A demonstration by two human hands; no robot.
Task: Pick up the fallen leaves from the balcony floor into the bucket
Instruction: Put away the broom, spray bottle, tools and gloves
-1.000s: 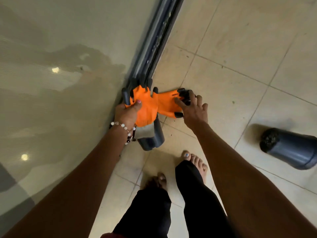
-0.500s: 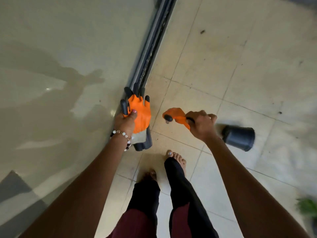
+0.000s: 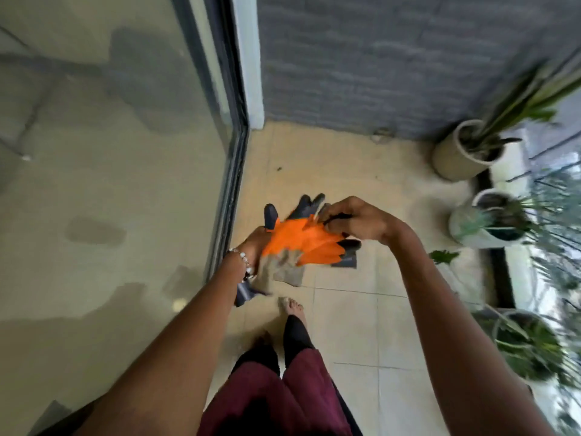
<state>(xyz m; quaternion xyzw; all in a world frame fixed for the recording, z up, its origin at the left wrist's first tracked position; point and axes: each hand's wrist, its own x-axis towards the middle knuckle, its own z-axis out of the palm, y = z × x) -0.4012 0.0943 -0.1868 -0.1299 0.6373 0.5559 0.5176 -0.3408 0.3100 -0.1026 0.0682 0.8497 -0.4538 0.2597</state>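
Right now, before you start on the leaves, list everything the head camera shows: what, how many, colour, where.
work gloves: a bundle, count unclear, orange with dark fingertips and grey cuffs, held in both hands above the floor
potted plants: at least three along the right edge, pale pots, green leaves, blurred
floor: beige tiles, small dark specks near the far wall
glass door: one, dark frame, on the left
wall: grey, at the far end
bucket: not in view
left hand: grips the gloves at the cuff end; beaded bracelet on the wrist
right hand: pinches the gloves at the finger end
feet: bare, dark leggings and maroon garment above
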